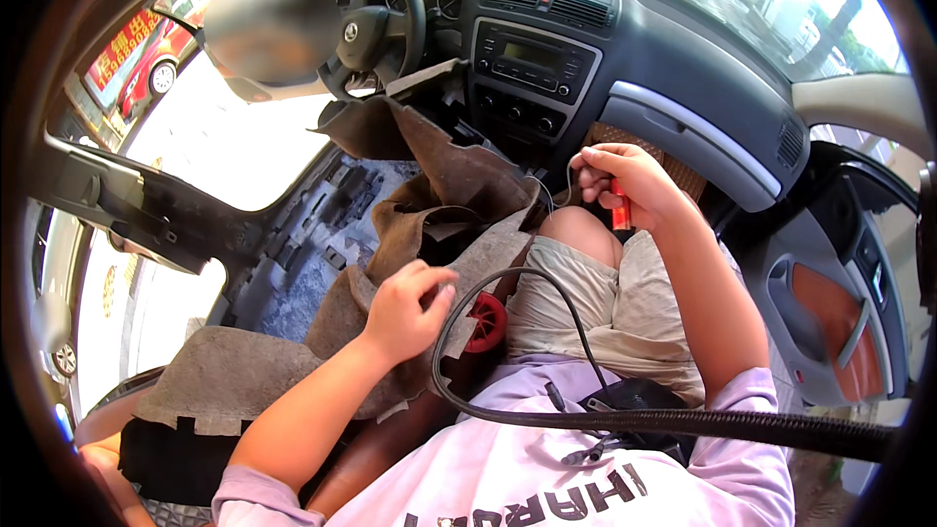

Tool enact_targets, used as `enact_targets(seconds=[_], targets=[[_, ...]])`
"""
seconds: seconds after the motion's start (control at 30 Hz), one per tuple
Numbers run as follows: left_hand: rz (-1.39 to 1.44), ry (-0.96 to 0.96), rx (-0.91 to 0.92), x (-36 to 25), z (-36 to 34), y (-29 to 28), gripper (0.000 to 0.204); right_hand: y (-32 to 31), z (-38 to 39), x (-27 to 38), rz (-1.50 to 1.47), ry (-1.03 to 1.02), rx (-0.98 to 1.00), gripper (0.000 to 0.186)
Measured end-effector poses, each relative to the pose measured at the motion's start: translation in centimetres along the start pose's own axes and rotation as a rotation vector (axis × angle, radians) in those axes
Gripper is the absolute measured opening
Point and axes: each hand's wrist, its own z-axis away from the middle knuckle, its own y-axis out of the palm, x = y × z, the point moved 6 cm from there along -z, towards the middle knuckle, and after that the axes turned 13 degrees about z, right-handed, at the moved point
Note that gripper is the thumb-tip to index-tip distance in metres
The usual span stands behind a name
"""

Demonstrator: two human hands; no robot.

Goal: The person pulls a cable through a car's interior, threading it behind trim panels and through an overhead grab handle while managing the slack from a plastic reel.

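My right hand (630,185) is raised above my knees, fingers curled around a red-orange tool handle (621,207) with a dark lower end. Its thumb and index finger press together at the tip, close to some thin pale strands (547,197); whether they pinch a strand I cannot tell. My left hand (408,310) is over the loose grey-brown felt carpet (439,151), its fingers bent inward and the thumb near the index finger. Anything inside that left grip is hidden. The carpet lies folded and bunched across the middle of the car. Beside my left hand sits a red round plastic piece (485,322).
Bare metal floor (327,259) shows left of the carpet. Ahead are the steering wheel (376,29), radio (527,63) and glovebox (693,137). A black cable (683,421) loops across my lap. The right door (839,312) stands ajar; a blurred patch (268,24) covers the left opening.
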Motion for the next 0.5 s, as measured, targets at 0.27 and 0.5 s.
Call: enact_targets(seconds=[0.27,0.5], targets=[[-0.295,-0.18,0.197,8.0,-6.8,2.0,0.021,3.2,-3.6,2.1,0.202,-0.175,-0.015,0.026],[-0.267,0.37,-0.736,2.7,-9.9,-0.1,0.053,5.8,-7.7,6.3,0.402,-0.346,-0.229,0.029]])
